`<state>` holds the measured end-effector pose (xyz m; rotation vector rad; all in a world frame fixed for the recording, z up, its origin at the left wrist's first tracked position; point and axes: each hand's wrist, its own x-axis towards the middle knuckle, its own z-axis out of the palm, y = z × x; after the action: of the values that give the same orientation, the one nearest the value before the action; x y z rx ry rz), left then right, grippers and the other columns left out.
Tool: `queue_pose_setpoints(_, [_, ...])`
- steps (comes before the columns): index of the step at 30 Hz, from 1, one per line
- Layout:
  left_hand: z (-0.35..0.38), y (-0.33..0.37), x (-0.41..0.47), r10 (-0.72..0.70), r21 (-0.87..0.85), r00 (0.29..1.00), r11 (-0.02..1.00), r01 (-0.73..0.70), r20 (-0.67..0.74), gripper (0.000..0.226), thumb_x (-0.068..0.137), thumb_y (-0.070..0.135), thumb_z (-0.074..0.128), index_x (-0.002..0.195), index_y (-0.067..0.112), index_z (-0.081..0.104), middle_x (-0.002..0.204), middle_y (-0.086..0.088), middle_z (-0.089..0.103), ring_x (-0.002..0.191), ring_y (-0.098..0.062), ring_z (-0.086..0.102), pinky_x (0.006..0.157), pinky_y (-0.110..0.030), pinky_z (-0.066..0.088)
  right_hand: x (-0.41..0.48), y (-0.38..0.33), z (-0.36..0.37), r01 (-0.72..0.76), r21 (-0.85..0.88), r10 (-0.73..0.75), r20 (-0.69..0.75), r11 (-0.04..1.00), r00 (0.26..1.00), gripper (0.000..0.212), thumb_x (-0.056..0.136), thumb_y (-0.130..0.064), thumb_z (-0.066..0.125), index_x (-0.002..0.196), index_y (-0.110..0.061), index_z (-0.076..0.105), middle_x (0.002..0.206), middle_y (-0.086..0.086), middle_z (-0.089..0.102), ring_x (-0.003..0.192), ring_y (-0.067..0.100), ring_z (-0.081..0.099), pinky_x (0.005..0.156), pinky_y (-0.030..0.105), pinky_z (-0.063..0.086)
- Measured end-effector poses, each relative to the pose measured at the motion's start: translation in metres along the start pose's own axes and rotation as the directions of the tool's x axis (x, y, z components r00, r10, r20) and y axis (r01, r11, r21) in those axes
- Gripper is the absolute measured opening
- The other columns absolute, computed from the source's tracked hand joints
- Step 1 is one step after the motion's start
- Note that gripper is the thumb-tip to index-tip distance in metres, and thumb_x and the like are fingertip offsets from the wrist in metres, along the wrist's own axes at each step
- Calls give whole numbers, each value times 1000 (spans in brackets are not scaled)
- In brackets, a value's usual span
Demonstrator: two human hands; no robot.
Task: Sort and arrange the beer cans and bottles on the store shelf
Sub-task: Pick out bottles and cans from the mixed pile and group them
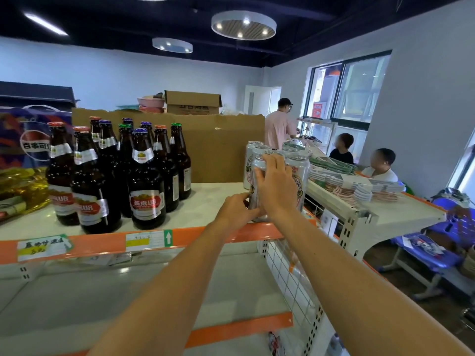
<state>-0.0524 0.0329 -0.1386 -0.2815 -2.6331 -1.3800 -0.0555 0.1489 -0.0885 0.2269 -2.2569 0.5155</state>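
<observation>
Where the smooth white shelf [210,199] meets its orange lip, we curl our left hand [237,209] and right hand [277,188] round a silver can [257,164]; brown glass bottles [145,181] stand left, before cardboard [218,147].

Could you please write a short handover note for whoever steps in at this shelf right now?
Left hand grips the front can low down; right hand wraps its side.
Other cans cluster behind it at the top shelf's right end; brown bottles stand grouped to the left.
Done: cans and bottles are separated.
Left: settle the held can, then probably straighten both groups into rows.
</observation>
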Motion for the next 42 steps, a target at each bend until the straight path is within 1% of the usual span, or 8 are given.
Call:
queue_pose_setpoints(5, [-16,5,-22,-48,156,996,987,36,79,64,85,38,77,136,8,56,118,-5,67,103,-19,61,92,-31,49,15,-17,-30,6,-199,23,146,980,989,39,103,-32,49,136,-12,52,144,12,46,128,34,47,102,47,43])
queue_pose_setpoints(8, [-54,10,-45,-37,197,996,980,21,79,70,87,39,74,145,9,48,133,-9,62,119,-21,60,97,-27,45,17,-55,-48,-24,-133,35,85,991,996,45,100,-26,52,142,-13,47,152,14,36,135,34,39,109,47,37])
queue_pose_setpoints(12, [-150,14,-89,-27,310,993,951,-11,117,57,89,43,72,135,11,59,130,-8,64,117,-25,60,101,-35,47,10,-155,-47,175,40,-173,-29,984,984,27,96,-20,56,121,-10,63,125,8,59,114,25,55,95,40,49])
queue_pose_setpoints(16, [-283,-15,-160,-258,425,947,892,156,193,43,92,38,70,114,1,70,112,-14,73,100,-27,71,75,-31,54,-12,-292,-42,456,139,-435,-160,879,886,10,92,-15,62,99,-12,68,101,4,65,89,22,61,72,36,56])
queue_pose_setpoints(25, [-565,-126,-396,-418,532,856,671,517,-306,34,91,41,70,93,7,73,81,-6,69,70,-18,64,59,-28,50,-96,-590,-2,629,302,-637,-87,716,766,20,97,-22,57,108,-10,68,107,9,66,96,29,64,76,42,56])
queue_pose_setpoints(31, [-679,-184,-519,-439,439,714,576,690,-546,37,90,40,71,100,5,76,96,-13,75,81,-22,69,79,-38,59,-141,-717,33,663,383,-721,10,643,693,22,99,-28,52,113,-15,64,114,6,64,97,24,63,77,37,57])
queue_pose_setpoints(37, [-744,-230,-545,-415,395,666,568,722,-620,26,91,29,71,108,8,71,101,-4,70,88,-17,67,82,-32,58,-153,-791,75,623,454,-726,83,638,683,27,100,-29,52,121,-13,61,116,6,61,95,20,60,72,30,52])
queue_pose_setpoints(42, [-793,-263,-510,-373,455,672,521,722,-639,21,94,22,68,108,6,71,101,-7,69,79,-13,62,67,-23,51,-133,-844,120,537,514,-683,141,669,716,29,101,-28,52,125,-13,57,123,8,58,97,24,62,74,31,49])
